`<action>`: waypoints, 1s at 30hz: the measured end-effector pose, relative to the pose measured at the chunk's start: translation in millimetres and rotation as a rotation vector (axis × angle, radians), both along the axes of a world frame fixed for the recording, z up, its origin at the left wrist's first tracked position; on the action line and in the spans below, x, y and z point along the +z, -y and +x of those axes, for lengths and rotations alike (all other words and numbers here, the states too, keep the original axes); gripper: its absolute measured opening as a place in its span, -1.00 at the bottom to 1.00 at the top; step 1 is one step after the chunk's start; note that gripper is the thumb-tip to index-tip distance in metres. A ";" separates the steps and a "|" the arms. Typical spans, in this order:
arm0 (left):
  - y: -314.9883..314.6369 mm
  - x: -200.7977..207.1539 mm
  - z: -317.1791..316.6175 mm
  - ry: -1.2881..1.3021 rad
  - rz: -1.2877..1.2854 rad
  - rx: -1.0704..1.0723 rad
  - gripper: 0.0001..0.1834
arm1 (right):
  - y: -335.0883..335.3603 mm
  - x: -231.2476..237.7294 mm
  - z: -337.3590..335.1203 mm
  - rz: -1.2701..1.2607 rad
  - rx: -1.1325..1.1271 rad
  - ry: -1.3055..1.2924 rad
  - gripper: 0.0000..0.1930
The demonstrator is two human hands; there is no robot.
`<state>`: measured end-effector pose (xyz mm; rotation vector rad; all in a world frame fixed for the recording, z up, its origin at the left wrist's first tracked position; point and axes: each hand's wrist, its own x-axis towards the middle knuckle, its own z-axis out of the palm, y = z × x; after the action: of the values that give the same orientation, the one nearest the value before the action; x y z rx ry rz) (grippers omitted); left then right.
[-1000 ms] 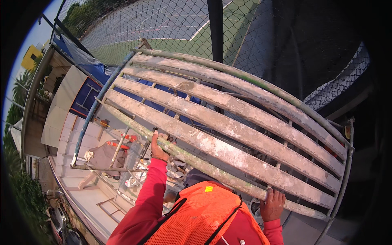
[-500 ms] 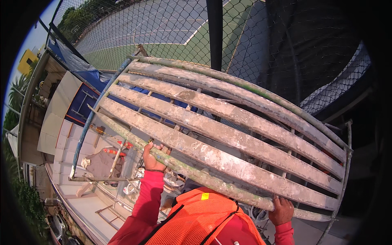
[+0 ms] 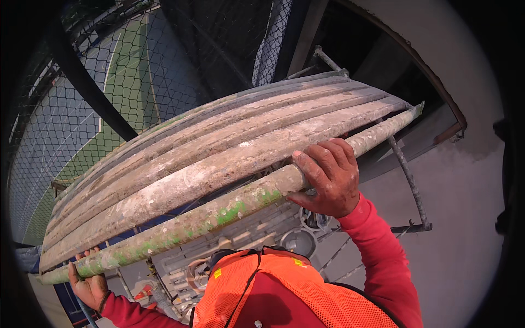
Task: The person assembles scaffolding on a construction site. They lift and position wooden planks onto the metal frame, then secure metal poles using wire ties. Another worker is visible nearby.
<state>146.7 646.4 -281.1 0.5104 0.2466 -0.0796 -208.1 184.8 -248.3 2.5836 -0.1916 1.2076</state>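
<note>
A long round metal pipe (image 3: 180, 230), caked with dried plaster and flecked with green paint, forms the near edge of a scaffold platform. My right hand (image 3: 331, 177) is wrapped over it toward its right part, fingers curled across the top. Toward the left end, my left hand (image 3: 87, 281) grips the same pipe, its fingertips showing above and its thumb in front. Beyond the pipe lie several worn, plaster-stained platform slats (image 3: 191, 175), running the same way with narrow gaps. The slats are touched by neither palm, as far as I can see.
A chain-link fence (image 3: 60, 131) and dark post (image 3: 90, 90) stand beyond the platform, with a sports court behind. At right are a scaffold leg (image 3: 409, 180), a grey plastered wall (image 3: 465, 180) and a dark opening. Far below sits a round bucket (image 3: 299, 242).
My view has swung to the right, toward the wall and opening. Both hands still hold the near pipe; my right hand now appears higher and closer, my left lower and farther left.
</note>
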 end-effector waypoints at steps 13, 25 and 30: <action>-4.2 0.2 -2.5 -0.125 0.002 -0.088 -0.84 | 5.7 50.5 41.5 0.154 0.231 -0.401 -0.59; 36.2 14.5 -22.4 -0.342 0.144 0.036 -0.93 | 191.0 40.1 370.7 0.432 0.006 -0.631 -0.38; 47.7 24.6 -21.0 -0.339 0.094 0.020 -0.90 | 212.3 11.1 467.4 0.578 -0.127 -0.769 -0.12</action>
<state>125.7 598.8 -256.6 0.5865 0.5885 -0.1357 259.3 -27.5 -237.2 3.2366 -0.5850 0.0409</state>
